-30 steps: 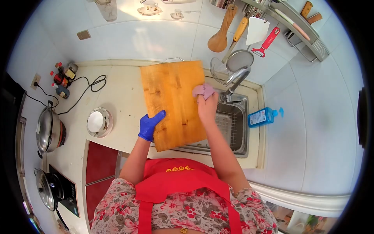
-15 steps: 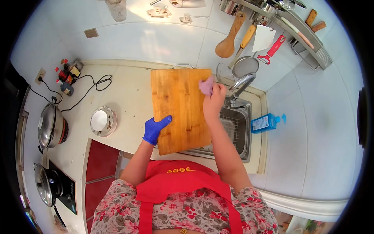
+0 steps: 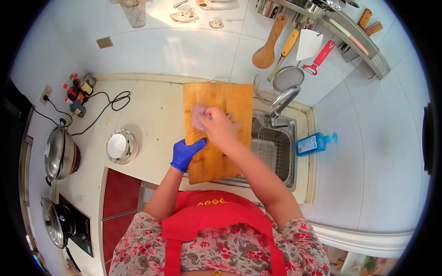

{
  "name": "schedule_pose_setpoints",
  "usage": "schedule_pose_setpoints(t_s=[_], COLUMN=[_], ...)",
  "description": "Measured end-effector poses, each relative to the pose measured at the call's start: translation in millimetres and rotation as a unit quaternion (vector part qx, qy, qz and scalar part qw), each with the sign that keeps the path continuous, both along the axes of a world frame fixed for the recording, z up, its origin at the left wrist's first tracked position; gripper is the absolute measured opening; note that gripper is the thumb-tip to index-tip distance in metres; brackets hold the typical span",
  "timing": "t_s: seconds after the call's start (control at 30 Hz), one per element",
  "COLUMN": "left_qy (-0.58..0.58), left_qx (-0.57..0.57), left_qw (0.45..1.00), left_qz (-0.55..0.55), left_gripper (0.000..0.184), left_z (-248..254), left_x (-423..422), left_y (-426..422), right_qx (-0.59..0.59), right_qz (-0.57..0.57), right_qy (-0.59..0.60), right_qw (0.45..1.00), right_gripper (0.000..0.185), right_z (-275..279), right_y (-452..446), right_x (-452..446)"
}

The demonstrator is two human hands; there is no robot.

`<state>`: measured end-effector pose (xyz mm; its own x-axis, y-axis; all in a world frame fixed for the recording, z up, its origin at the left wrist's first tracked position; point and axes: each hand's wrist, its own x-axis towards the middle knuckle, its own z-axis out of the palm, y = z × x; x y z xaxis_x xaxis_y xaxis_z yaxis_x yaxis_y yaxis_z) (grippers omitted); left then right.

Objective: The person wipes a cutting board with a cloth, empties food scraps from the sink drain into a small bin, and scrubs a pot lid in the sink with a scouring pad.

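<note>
A wooden cutting board [image 3: 216, 161] is held up in front of me, over the counter and the left part of the sink. My left hand [image 3: 185, 154], in a blue glove, grips the board's left edge with the thumb on its face. Bare and a little blurred, my right hand [image 3: 221, 131] presses a light purple cloth [image 3: 199, 118] on the upper left of the board. Its fingers are closed around the cloth. The board hides part of the sink and the counter behind it.
Right of the board are the steel sink [image 3: 293, 158], the faucet [image 3: 286, 97] and a blue soap bottle [image 3: 311, 145]. Stacked bowls [image 3: 120, 146] stand on the counter to the left. Utensils such as a wooden spoon [image 3: 264, 56] hang above; a lidded pan [image 3: 57, 149] sits far left.
My right hand has moved left across the board with the cloth, from its upper right edge to its upper left. The board and my left hand have shifted slightly right.
</note>
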<state>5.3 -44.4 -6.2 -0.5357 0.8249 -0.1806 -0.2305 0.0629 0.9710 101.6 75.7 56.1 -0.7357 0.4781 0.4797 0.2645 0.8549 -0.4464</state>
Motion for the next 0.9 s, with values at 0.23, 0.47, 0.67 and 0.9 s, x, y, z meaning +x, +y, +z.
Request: schedule_pose_setpoints(t_s=[0.23,0.47,0.67,0.9], left_qy=[0.028,-0.073,-0.130,-0.047], left_qx=[-0.040,0.013,0.083,0.140], left_qw=[0.999,0.997,0.988,0.986], left_qz=[-0.026,-0.005,-0.011,-0.076], left_gripper=[0.034,0.034,0.036,0.037], left_z=[8.3,17.6,58.7,111.7], left_x=[-11.1,-17.8,-32.4,-56.7], left_y=[-12.2,-4.2,23.4,98.6], right_qx=[-0.026,-0.071,-0.491,-0.369], right_qz=[-0.157,-0.193,-0.053,-0.048], right_qy=[0.158,0.134,0.216,0.317], right_qw=[0.974,0.969,0.842,0.873], right_gripper=[0.038,0.042,0.025,0.013], right_z=[28.7,15.6,14.2,68.1], right_y=[47.6,61.7,57.4,74.8], right_x=[22.3,59.5,94.9,90.1])
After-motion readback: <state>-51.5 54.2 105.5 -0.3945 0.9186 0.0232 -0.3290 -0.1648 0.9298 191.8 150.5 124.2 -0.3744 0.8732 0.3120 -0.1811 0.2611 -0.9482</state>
